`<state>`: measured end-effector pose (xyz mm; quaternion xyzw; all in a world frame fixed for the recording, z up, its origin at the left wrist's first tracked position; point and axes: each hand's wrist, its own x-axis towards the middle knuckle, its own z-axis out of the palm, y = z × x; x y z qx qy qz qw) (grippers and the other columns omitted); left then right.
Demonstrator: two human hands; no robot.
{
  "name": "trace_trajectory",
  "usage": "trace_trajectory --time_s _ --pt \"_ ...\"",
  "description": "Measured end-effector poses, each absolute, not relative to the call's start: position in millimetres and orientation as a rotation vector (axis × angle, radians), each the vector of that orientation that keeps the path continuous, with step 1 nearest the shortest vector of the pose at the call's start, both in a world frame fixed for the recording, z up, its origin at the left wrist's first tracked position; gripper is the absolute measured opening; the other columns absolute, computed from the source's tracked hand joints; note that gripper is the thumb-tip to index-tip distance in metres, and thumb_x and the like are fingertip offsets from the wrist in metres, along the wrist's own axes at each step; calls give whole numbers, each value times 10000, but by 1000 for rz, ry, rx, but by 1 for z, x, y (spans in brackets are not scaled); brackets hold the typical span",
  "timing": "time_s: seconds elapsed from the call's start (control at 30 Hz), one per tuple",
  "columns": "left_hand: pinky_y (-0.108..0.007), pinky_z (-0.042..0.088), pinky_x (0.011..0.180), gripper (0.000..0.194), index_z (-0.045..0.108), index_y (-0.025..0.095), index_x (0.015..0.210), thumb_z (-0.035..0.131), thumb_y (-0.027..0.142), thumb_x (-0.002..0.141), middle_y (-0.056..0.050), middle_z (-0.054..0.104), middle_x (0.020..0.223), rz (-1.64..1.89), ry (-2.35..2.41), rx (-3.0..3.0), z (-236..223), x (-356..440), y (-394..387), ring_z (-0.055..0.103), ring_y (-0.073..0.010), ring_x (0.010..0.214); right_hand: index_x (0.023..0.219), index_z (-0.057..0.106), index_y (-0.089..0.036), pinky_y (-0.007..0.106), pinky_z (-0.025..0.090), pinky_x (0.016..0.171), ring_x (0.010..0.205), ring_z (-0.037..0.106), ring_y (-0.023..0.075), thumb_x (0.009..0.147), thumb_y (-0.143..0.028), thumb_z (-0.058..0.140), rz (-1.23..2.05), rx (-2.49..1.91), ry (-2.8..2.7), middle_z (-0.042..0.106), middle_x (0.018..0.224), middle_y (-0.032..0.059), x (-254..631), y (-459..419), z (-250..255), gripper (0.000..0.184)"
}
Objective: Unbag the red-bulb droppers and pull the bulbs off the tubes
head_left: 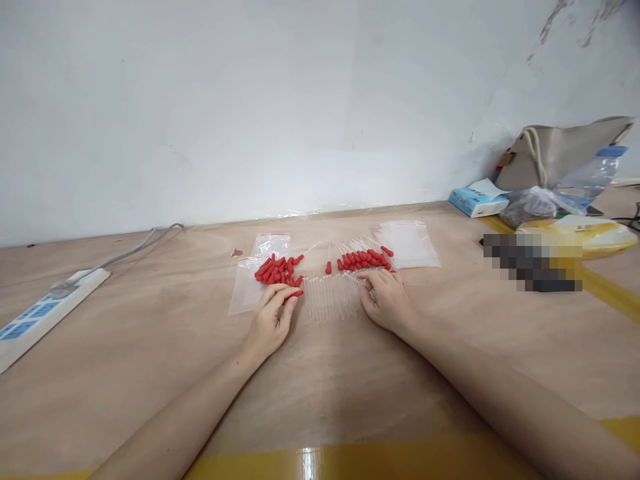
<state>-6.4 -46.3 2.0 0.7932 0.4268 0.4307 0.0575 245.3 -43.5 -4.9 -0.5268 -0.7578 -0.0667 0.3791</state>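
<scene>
My left hand (274, 316) rests on the wooden table (150, 347) with its fingers pinched round a small red rubber bulb (296, 293). Just beyond it lies a pile of loose red bulbs (276, 269) on a clear plastic bag (245, 288). My right hand (384, 297) lies fingers-down on a row of clear glass dropper tubes (331, 297). Behind it is a row of droppers fitted with red bulbs (363, 259). What the right fingers grip, if anything, is hidden.
A stack of clear plastic bags (407, 243) lies at the back right, another bag (271, 244) behind the bulb pile. A white power strip (45, 309) with cable sits at the left. A tissue pack (476, 199), beige bag (560, 155) and yellow items (595, 233) crowd the right. A white wall backs the table.
</scene>
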Motion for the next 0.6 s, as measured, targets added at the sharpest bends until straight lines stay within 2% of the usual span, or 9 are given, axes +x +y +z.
trace_trajectory --time_s 0.13,0.3,0.47,0.6 --pt "-315 446 839 230 571 215 1037 442 217 847 -55 519 969 1357 1396 2373 1 -7 -44 531 -161 917 838 583 -177 287 298 742 748 542 152 796 -165 438 -228 -1378 -1916 630 749 27 246 -41 -8 152" --pt "-286 459 780 235 545 209 1050 476 239 827 -42 538 954 1430 1443 2262 0 -11 -41 543 -145 863 798 594 -176 292 285 744 754 543 150 786 -159 450 -319 -1403 -1927 642 760 27 246 -39 -12 145" --pt "-266 444 680 238 508 205 981 533 322 776 -11 580 837 1506 1682 2033 8 -22 -26 541 -130 725 869 621 -182 309 278 752 792 535 166 786 -224 479 -369 -1400 -1987 650 792 35 243 -41 -14 170" --pt "-247 416 593 290 512 207 953 557 384 727 -11 599 832 1440 1909 1935 18 -39 -4 535 -138 693 910 623 -188 332 266 779 818 524 176 793 -288 489 -396 -1389 -2034 648 829 43 242 -43 -16 204"
